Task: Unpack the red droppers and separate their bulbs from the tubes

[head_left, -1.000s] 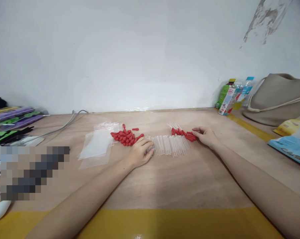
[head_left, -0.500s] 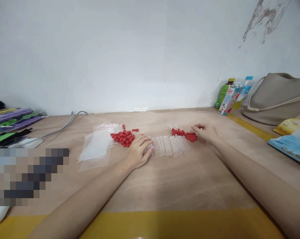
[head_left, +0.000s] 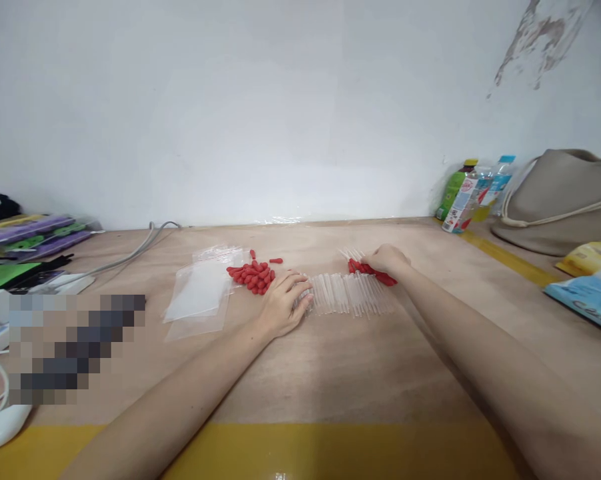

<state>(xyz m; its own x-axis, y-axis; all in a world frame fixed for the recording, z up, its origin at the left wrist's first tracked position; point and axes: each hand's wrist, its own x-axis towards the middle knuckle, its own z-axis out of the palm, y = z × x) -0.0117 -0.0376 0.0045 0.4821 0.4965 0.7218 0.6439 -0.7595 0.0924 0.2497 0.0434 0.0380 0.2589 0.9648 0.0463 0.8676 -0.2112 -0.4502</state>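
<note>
My left hand (head_left: 286,305) lies over the left end of a row of thin clear tubes (head_left: 338,295), fingers stretched out and thumb apart. My right hand (head_left: 388,259) is bent down over a small group of red rubber bulbs (head_left: 359,267) just behind the row's right end. Slim clear tips (head_left: 349,253) point away from these bulbs, like droppers. Its fingertips are mostly hidden, so I cannot see whether they grip a bulb. To the left of my left hand is a heap of loose red bulbs (head_left: 253,276), with two single bulbs behind it.
Clear plastic bags (head_left: 193,293) lie left of the heap. A grey cable (head_left: 130,259) and purple packets (head_left: 50,240) are farther left. At the right stand bottles (head_left: 460,200), a grey bag (head_left: 555,200) and a blue packet (head_left: 585,297). Yellow tape (head_left: 260,450) runs along the front edge.
My right hand has moved left and turned down over the red bulbs with the clear tips. My left hand stays on the tubes. The view has shifted slightly.
</note>
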